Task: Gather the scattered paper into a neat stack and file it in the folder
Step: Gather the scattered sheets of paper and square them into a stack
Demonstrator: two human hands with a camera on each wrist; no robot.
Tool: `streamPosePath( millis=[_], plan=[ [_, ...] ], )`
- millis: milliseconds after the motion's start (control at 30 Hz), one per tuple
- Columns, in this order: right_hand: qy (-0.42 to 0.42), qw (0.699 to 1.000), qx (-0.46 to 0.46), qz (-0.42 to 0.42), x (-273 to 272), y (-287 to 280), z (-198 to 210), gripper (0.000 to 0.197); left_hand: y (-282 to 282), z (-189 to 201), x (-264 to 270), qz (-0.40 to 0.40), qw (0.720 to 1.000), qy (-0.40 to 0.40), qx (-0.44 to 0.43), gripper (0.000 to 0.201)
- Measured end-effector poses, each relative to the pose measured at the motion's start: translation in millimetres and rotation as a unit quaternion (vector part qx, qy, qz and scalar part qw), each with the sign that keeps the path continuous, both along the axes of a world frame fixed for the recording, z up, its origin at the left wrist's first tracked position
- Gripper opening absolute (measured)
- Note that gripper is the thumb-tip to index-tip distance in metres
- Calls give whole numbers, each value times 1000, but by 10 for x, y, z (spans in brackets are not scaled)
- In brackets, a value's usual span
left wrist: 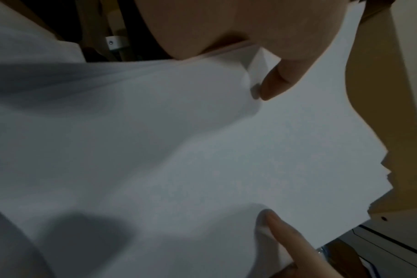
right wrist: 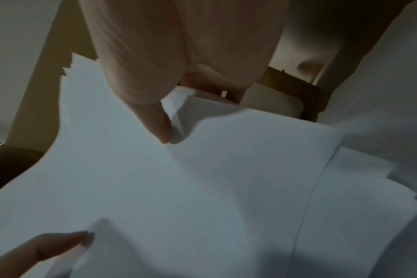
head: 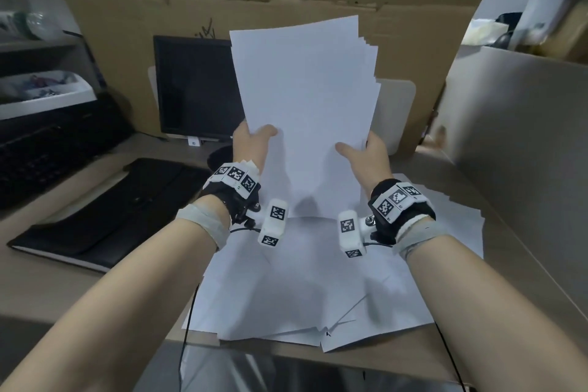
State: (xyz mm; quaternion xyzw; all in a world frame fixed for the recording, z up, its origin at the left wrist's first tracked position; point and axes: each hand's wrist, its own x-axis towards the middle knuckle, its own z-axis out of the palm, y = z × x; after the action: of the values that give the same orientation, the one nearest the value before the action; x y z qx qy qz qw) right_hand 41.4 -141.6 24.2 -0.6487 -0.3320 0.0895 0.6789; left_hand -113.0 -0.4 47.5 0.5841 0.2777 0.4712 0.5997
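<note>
White paper sheets in a fanned, uneven stack [head: 302,99] stand upright above the desk, pinched at their lower side edges by the left hand [head: 251,143] and right hand [head: 366,156], over more loose white sheets [head: 302,296], with the black folder [head: 108,216] lying left.

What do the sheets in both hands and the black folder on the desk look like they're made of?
Sheets: plain matte white paper, thin; they bend and their edges fan unevenly. Folder: looks like black leather or faux leather, low sheen with stitched-looking panels; which one is unclear.
</note>
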Motion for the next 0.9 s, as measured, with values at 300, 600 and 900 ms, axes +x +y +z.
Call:
streamPosePath(
  millis=[300, 600, 900],
  plan=[
    [64, 998, -4, 3, 2, -128, -223, 45, -102, -160, -51, -6, 1000, 13, -19, 41],
    [4, 992, -125, 12, 32, 11, -375, 25, -96, -319, -73, -31, 994, 87, -58, 25],
    [82, 978, -148, -125, 208, -127, -563, 33, -55, -628, -139, -112, 943, 297, -101, 37]
  ],
)
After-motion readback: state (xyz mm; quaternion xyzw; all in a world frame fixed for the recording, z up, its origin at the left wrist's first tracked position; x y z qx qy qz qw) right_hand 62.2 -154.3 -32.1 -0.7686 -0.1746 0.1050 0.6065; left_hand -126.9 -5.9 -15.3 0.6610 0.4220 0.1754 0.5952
